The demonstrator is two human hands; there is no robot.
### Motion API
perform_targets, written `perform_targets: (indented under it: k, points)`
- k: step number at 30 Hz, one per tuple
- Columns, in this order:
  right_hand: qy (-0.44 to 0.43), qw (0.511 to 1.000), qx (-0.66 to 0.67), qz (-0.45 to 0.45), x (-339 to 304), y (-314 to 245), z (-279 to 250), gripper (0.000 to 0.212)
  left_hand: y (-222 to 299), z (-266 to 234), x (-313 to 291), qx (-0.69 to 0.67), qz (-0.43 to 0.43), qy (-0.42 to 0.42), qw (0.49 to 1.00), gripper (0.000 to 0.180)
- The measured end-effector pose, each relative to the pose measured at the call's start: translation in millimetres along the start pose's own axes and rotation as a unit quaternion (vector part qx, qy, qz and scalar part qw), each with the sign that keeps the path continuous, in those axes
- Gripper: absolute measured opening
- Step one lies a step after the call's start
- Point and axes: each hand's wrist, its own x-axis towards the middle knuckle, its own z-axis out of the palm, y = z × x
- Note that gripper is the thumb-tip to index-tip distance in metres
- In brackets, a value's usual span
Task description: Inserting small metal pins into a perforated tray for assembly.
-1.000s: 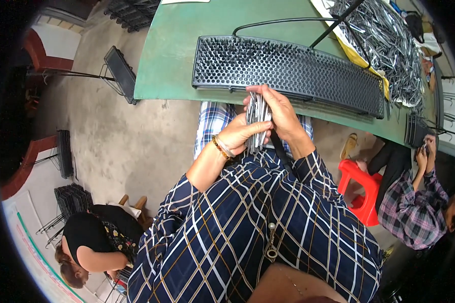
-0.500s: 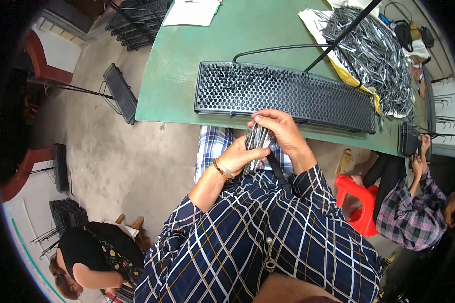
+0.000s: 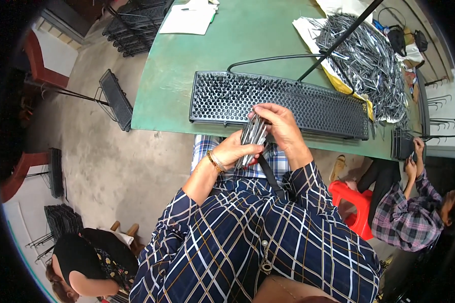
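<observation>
A bundle of slim, shiny grey metal pieces [image 3: 253, 135] is gripped by my left hand [image 3: 233, 150], thumb across its lower part. At the bundle's upper end, my right hand [image 3: 283, 127] has its thumb and fingers closed round the tips. Just beyond my hands, a long black rack [image 3: 288, 103] with a grid of round holes lies on the green table [image 3: 172, 98]. Dark pieces stand upright in many holes toward its left end; the holes farther right look unfilled. A bent black rod frame [image 3: 273, 59] rises from the rack's back.
A large heap of similar metal pieces [image 3: 369, 60] lies on white and yellow sacking [image 3: 336, 78] at the back right. White papers [image 3: 187, 20] rest far left. A co-worker [image 3: 407, 217] handles a black rack at right, near a red stool [image 3: 356, 202]; another person [image 3: 91, 262] bends at lower left.
The view has shifted slightly, so the table and rack sit lower in the picture. Both hands keep hold of the bundle, which now stands a little more upright.
</observation>
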Motion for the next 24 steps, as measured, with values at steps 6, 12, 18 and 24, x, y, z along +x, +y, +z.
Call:
perform_targets:
  k: [6,12,18,24]
  points:
    - [0.059,0.975,-0.101,-0.189,12.3,-9.7,-11.8,0.019,-7.5,-0.6,1.4,-0.041,0.004,0.053,0.998,0.041]
    - [0.13,0.873,-0.298,-0.363,36.5,-10.8,-10.6,0.018,-14.3,-9.0,5.3,-0.15,0.025,0.095,0.984,0.016]
    - [0.146,0.767,-0.435,-0.449,45.4,-3.1,-13.2,0.014,-12.1,-4.8,5.3,-0.171,0.022,0.126,0.977,0.018]
    - [0.156,0.736,-0.45,-0.481,47.1,-1.5,-13.4,0.014,-8.7,-3.4,2.0,-0.178,0.018,0.13,0.975,0.018]
